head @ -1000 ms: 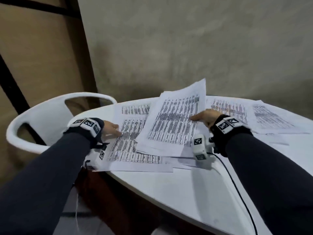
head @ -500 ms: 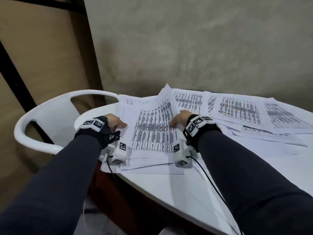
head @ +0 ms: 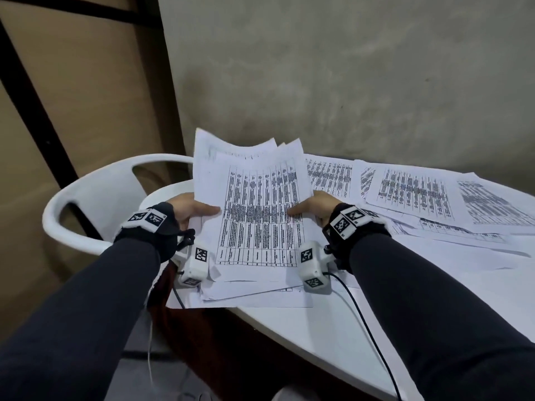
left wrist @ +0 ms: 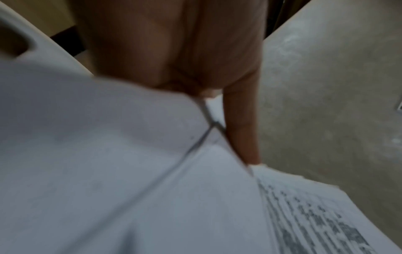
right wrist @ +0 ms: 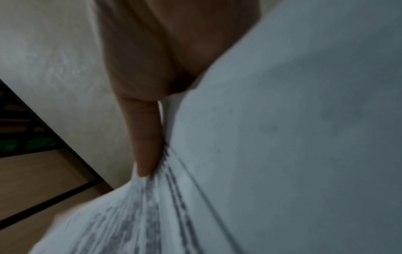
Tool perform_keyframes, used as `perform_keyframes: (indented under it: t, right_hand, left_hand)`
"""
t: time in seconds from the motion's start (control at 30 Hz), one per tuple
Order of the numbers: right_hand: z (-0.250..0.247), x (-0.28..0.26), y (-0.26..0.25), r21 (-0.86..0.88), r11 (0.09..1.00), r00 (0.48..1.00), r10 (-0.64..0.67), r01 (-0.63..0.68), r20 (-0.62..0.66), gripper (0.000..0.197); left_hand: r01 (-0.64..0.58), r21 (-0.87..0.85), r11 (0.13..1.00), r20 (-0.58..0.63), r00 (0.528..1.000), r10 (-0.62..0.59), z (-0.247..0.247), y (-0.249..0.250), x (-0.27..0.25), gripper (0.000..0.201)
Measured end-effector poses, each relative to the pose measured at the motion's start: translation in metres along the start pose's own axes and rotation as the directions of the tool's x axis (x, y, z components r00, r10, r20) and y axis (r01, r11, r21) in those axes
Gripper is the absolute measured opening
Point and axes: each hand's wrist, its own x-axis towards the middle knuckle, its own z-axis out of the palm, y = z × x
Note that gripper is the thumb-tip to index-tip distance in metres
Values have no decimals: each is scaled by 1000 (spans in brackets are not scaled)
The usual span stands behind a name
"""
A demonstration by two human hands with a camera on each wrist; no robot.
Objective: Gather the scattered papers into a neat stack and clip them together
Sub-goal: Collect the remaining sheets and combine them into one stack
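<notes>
I hold a loose bundle of printed papers [head: 257, 204] between both hands, its far end tilted up off the white table [head: 318, 337]. My left hand [head: 197, 211] grips the bundle's left edge, thumb on top. My right hand [head: 309, 208] grips the right edge the same way. The sheets are uneven, and their top corners fan out. In the left wrist view the thumb [left wrist: 241, 128] presses on the paper [left wrist: 130, 171]. The right wrist view shows the thumb [right wrist: 150, 137] on the sheets [right wrist: 282, 137]. More printed sheets [head: 411, 195] lie spread on the table to the right. No clip is in view.
One sheet [head: 246, 302] lies flat at the table's near edge under the bundle. A white plastic chair [head: 95, 204] stands close at the table's left. A grey wall [head: 347, 82] rises right behind the table. A cable [head: 364, 319] runs from my right wrist across the table.
My right hand slid sheets left onto the pile. Both hands then took the pile by its sides and raised its far end off the table.
</notes>
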Motion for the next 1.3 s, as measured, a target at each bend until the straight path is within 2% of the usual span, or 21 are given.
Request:
perform_keyframes:
  t: [0.1,0.2,0.3,0.4,0.47,0.53,0.6,0.63,0.67,0.73,0.77,0.83,0.9,0.93,0.97,1.03,1.1,1.13,1.2,1.27,1.3]
  right_hand:
    - [-4,-12,-11,211,973,995,-89,95,-41,39]
    - [-16,-22,-29,362,898,968,-220,250,-122,36]
    - [-27,-36,-51,377,827,902,-326,417,-283,33]
    - [-38,-45,-68,372,764,827,-364,528,-428,28]
    - [-43,-52,-71,351,716,775,-424,604,-468,36]
    - [-45,-53,-64,331,695,755,-481,639,-446,46]
    - [-42,-51,-45,248,752,766,-482,611,-425,48]
    - [-39,-47,-33,198,799,787,-457,568,-415,57]
    - [-36,-43,-20,153,850,814,-409,504,-412,75]
    - [-33,-37,-2,100,921,871,-316,378,-375,106]
    - [-34,-32,5,84,945,906,-273,315,-323,105]
    - [-39,-27,12,-3,986,967,-164,166,-198,90]
    - [-47,-19,17,-91,993,991,-85,75,-105,109]
    - [-50,-16,16,-112,991,994,-78,68,-79,115]
    - [-51,-16,13,-110,990,993,-98,90,-66,112]
    - [-54,-19,4,-111,987,993,-118,115,-27,95]
    - [-63,-12,-1,-146,987,998,-60,61,10,92]
    - [-71,-3,-2,-168,986,999,-16,11,-28,93]
    - [-86,12,-2,-271,961,989,21,-61,-150,81]
    - [-97,25,0,-444,882,957,26,-158,-288,59]
    - [-101,31,3,-473,861,942,22,-189,-335,53]
  left_hand:
    - [-147,-88,985,-61,988,142,2,15,-9,44]
    - [-280,-71,957,-104,957,272,18,47,-15,51]
    - [-430,-53,901,-232,883,408,34,86,-19,54]
    - [-563,-69,824,-327,793,514,48,115,-26,66]
    - [-639,-91,764,-356,737,574,61,124,-32,50]
    - [-670,-124,732,-363,718,595,72,117,-33,41]
    - [-627,-156,763,-361,756,547,78,94,-30,47]
    - [-585,-160,795,-351,787,508,79,78,-26,62]
    - [-538,-150,829,-342,815,467,79,63,-22,75]
    - [-471,-140,871,-319,854,411,79,41,-13,77]
    - [-442,-141,886,-313,869,384,77,35,-7,81]
    - [-392,-126,911,-279,895,347,69,29,5,106]
    - [-345,-91,934,-259,914,312,59,22,29,125]
    - [-320,-84,944,-236,927,293,57,23,31,126]
    - [-301,-100,948,-209,938,276,59,29,25,117]
    - [-292,-111,950,-200,943,266,64,39,15,74]
    - [-270,-63,961,-257,935,246,59,45,20,33]
    - [-257,-61,965,-279,932,231,53,48,21,21]
    - [-205,-41,978,-320,930,182,38,51,31,18]
    - [-97,46,994,-352,930,107,27,49,39,34]
    - [-66,97,993,-353,931,96,21,45,44,40]
